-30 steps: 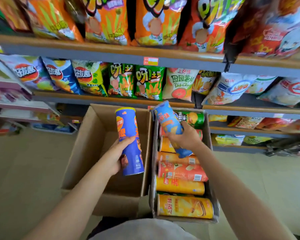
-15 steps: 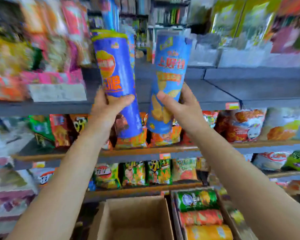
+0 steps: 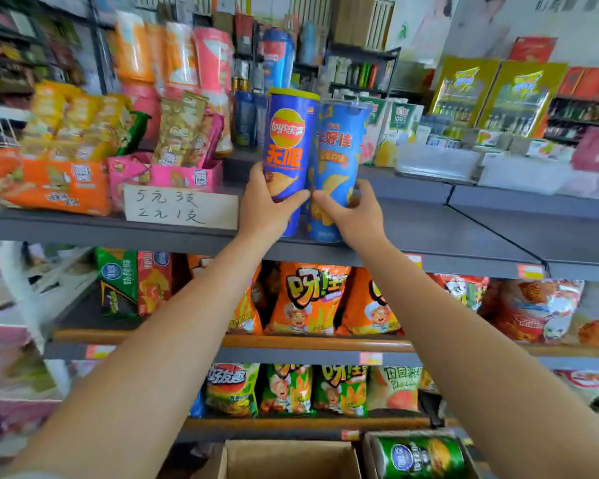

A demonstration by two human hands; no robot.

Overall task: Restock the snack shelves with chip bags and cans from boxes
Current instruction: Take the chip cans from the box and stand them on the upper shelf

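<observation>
A person sets two tall chip cans at the front edge of the grey top shelf point(image 3: 429, 233), one in each hand. The left hand point(image 3: 267, 207) is wrapped around the dark blue can point(image 3: 287, 146); the right hand point(image 3: 355, 214) is clamped on the light blue can point(image 3: 338, 157), the two cans upright and touching side by side. Their bases appear to sit at or just above the shelf's front lip. By the look of it the restocking is partway: a green can point(image 3: 417, 456) lies in the box point(image 3: 367, 451) at the bottom right, and an open cardboard box point(image 3: 291, 451) beside it shows no contents. Bare shelf runs to the right of the cans and behind them toward the back edge; on the left, a handwritten price card point(image 3: 180, 207) and pink snack packs point(image 3: 184, 174) crowd the front edge.
</observation>
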